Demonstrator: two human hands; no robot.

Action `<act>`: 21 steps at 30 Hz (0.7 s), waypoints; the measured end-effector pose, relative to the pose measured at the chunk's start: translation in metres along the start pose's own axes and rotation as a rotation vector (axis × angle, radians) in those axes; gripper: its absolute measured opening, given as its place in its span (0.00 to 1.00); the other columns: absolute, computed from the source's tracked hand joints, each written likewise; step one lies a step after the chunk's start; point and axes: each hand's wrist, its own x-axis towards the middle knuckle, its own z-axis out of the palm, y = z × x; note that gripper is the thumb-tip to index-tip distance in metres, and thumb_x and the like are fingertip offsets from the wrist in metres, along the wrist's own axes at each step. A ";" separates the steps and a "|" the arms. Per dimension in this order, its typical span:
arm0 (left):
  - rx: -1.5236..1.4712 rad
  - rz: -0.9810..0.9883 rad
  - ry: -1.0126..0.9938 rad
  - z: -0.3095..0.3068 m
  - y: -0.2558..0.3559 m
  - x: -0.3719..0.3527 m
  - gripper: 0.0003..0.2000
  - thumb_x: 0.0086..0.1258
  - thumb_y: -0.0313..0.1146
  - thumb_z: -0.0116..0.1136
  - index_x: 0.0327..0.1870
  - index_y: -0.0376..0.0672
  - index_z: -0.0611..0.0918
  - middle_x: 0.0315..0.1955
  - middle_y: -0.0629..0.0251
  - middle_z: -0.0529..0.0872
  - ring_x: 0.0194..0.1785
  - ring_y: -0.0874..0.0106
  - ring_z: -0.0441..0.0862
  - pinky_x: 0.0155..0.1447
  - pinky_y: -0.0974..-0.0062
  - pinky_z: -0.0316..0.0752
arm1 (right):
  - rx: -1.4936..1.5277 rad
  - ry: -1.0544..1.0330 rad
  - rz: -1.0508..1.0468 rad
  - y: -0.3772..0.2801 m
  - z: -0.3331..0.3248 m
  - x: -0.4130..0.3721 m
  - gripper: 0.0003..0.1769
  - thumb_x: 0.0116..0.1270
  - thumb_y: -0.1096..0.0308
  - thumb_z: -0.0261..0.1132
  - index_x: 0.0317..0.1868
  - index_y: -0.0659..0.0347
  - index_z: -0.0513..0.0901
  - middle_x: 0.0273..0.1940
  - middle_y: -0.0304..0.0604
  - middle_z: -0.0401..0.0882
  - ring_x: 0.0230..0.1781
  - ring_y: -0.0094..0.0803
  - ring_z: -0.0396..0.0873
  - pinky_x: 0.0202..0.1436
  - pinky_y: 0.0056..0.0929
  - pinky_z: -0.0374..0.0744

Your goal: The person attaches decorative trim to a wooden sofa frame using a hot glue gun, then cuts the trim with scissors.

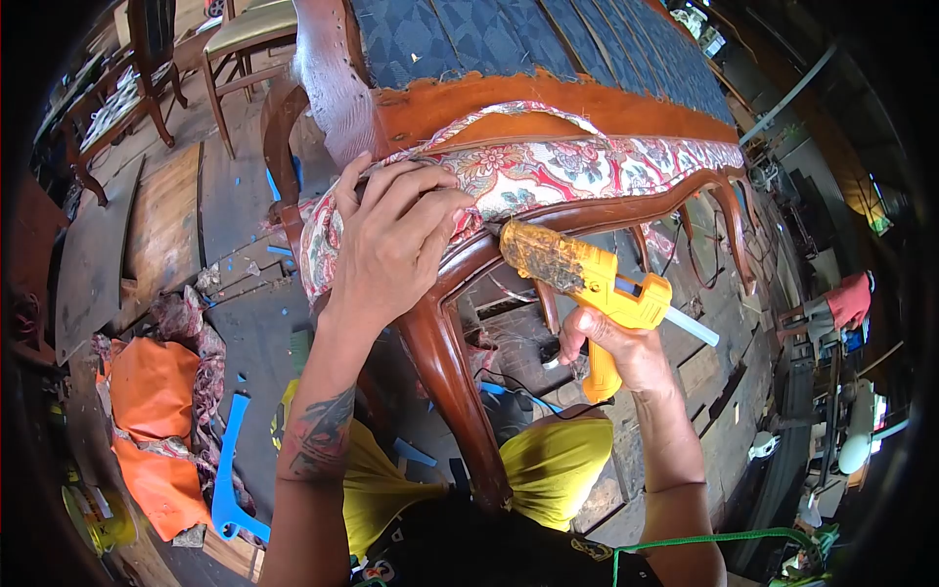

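Observation:
My right hand [623,344] grips a yellow glue gun [577,269], its front dark with grime and a pale glue stick [692,326] poking out behind. The nozzle points at the lower edge of the floral seat fabric [548,176], just above the carved wooden rail [587,217]. My left hand [396,235] presses on the fabric at the seat's front corner with its fingers bent; what lies under the fingertips is hidden. A loose length of patterned piping [518,110] arches over the seat from near that hand.
A polished chair leg [445,391] stands between my yellow-clad knees. The blue backrest [469,44] rises behind the seat. At left lie an orange bundle [156,421] and a blue strip [230,479]. Another chair [256,29] stands at the upper left. A green cord [714,538] crosses my right forearm.

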 end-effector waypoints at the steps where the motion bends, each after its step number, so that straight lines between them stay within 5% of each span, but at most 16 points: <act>1: -0.001 0.000 0.000 0.000 0.000 0.000 0.08 0.73 0.28 0.70 0.49 0.51 0.92 0.53 0.72 0.90 0.63 0.66 0.84 0.82 0.52 0.57 | -0.001 0.000 0.000 0.000 0.000 0.000 0.16 0.78 0.70 0.74 0.60 0.66 0.81 0.38 0.40 0.86 0.34 0.30 0.86 0.41 0.36 0.88; 21: -0.003 -0.010 -0.003 0.001 0.000 -0.002 0.08 0.74 0.29 0.69 0.50 0.51 0.92 0.54 0.72 0.90 0.64 0.66 0.84 0.83 0.50 0.57 | -0.015 0.019 -0.016 0.002 0.004 -0.003 0.11 0.79 0.69 0.73 0.53 0.67 0.83 0.35 0.42 0.86 0.33 0.30 0.86 0.41 0.35 0.87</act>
